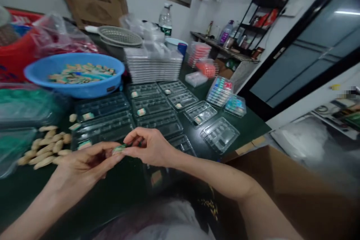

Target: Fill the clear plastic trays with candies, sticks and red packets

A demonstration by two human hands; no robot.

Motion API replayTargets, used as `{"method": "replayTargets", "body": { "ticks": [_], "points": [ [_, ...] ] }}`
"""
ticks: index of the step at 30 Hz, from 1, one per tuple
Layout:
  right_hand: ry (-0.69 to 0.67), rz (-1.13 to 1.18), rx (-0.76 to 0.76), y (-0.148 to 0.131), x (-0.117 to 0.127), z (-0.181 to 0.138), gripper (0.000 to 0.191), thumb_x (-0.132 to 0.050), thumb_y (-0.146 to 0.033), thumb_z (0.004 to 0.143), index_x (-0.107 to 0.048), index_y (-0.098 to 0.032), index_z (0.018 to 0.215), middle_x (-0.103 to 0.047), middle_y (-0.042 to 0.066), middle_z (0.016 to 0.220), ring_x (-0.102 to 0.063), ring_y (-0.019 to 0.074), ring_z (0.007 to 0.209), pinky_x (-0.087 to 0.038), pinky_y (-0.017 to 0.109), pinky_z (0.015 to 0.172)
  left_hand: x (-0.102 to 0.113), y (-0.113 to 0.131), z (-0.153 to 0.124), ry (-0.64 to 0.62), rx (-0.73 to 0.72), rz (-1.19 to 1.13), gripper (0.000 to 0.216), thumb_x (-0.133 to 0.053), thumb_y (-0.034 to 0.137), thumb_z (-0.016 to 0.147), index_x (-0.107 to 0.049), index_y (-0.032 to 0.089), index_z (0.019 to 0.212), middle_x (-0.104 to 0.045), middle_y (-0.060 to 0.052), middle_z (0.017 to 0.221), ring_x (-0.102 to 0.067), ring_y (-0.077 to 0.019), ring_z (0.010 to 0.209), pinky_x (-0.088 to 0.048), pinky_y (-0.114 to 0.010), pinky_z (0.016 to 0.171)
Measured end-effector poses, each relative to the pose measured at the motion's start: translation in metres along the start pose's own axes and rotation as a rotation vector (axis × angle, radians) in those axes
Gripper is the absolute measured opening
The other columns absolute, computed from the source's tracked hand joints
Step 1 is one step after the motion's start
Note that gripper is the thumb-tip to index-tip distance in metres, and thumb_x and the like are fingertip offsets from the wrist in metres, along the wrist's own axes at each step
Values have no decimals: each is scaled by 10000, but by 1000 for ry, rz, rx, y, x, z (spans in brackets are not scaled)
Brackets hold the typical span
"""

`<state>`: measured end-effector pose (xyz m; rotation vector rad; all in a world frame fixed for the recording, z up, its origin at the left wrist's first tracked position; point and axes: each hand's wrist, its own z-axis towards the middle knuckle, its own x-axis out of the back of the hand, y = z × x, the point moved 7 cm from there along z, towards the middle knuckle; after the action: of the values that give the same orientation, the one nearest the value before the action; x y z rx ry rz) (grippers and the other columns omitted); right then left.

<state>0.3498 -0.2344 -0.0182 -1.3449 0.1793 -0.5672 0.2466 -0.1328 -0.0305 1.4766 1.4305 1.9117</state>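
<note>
My left hand [84, 167] and my right hand [150, 145] meet over the dark table, both pinching one small pale-green block [119, 149] between their fingertips. Just beyond them lie several clear plastic blister trays [157, 110], a few holding a single small block. A blue bowl [74, 73] full of similar small blocks stands at the back left. A heap of pale oblong pieces [46, 150] lies to the left of my left hand.
A stack of clear trays [153, 65] stands behind the laid-out ones, with filled colourful packs [221, 90] to the right. A cardboard box [287, 187] sits at the lower right. Plastic bags [22, 108], a red crate [17, 45] and a water bottle [165, 20] crowd the back.
</note>
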Motion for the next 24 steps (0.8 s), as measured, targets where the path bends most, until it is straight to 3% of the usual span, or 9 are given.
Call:
{"method": "replayTargets", "body": {
  "ticks": [6, 11, 13, 19, 24],
  "points": [
    [100, 212, -63, 3, 40, -38, 211, -702, -309, 688, -604, -151, 788, -563, -29, 686, -508, 75, 599, -417, 189, 569, -49, 33, 15, -208, -58, -88, 314, -672, 439, 670, -617, 184, 845, -571, 22, 627, -455, -84, 477, -375, -189, 434],
    [279, 93, -132, 2, 84, -77, 135, -665, -260, 728, -626, -138, 773, -582, -17, 667, -505, 79, 585, -394, 187, 540, -104, 65, 27, -592, -49, -122, 280, -613, 435, 741, -635, 183, 861, -569, 15, 630, -483, -90, 520, -412, -189, 462],
    [354, 74, -155, 2, 101, -94, 110, -640, -242, 747, -629, -137, 776, -601, -3, 693, -527, 89, 611, -409, 195, 561, -124, 78, 33, -691, -39, -151, 293, -592, 436, 761, -639, 178, 891, -572, 7, 627, -496, -99, 548, -413, -188, 470],
    [585, 23, -209, 6, 157, -141, 93, -641, -240, 742, -633, -148, 757, -591, -15, 643, -518, 84, 570, -409, 190, 533, -184, 120, 47, -749, -112, -231, 267, -606, 391, 755, -648, 170, 898, -545, 20, 591, -460, -77, 518, -335, -162, 424],
    [725, 57, -269, 10, 194, -176, 172, -648, -307, 732, -638, -149, 800, -580, -13, 602, -507, 90, 526, -395, 198, 487, -227, 154, 53, -735, -186, -302, 274, -646, 328, 710, -612, 165, 926, -603, 9, 687, -486, -74, 536, -320, -154, 415]
  ]
}}
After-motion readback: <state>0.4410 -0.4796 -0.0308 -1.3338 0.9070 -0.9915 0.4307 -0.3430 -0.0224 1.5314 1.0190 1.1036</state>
